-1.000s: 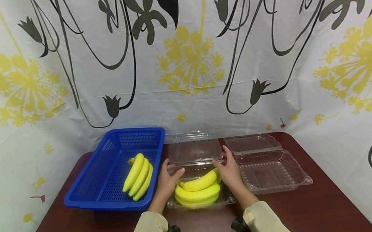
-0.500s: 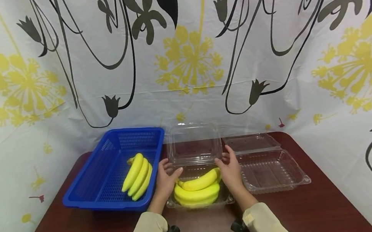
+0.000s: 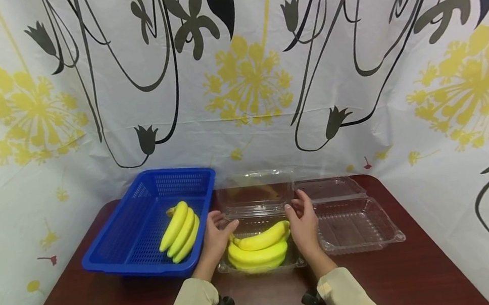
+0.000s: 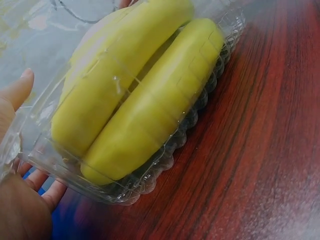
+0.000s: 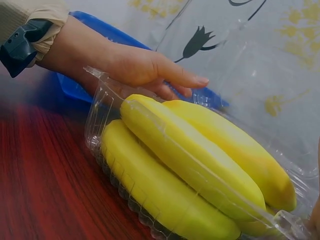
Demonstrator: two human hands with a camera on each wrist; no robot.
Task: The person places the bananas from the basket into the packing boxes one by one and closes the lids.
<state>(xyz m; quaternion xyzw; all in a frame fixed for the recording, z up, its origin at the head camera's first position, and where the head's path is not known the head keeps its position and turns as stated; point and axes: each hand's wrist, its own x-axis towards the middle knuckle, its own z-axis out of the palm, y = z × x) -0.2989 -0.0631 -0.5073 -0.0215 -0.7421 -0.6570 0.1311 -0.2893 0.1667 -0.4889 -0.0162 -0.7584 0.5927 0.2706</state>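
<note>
A clear plastic clamshell container (image 3: 301, 261) stands at the middle of the table, its hinged lid (image 3: 256, 192) raised at the back. Yellow bananas (image 3: 257, 255) lie in its base, with one across the top of the others. My left hand (image 3: 214, 240) is at the container's left side, thumb stretched out above the rim and fingers outside the wall. At the opposite side is my right hand (image 3: 305, 226), its thumb and loosely bent fingers near the back right corner. Only a sliver of that hand shows in the right wrist view.
To the left, a blue plastic basket (image 3: 116, 224) holds another bunch of bananas (image 3: 181, 231). A second clear container (image 3: 356, 225) lies open on the right. Behind the dark red table (image 3: 407, 280) hangs a flower-patterned sheet (image 3: 234, 72).
The lid's top edge rose half a second ago and has since dropped back, so its tilt has shifted. Both hands stay at the container's sides with hardly any motion.
</note>
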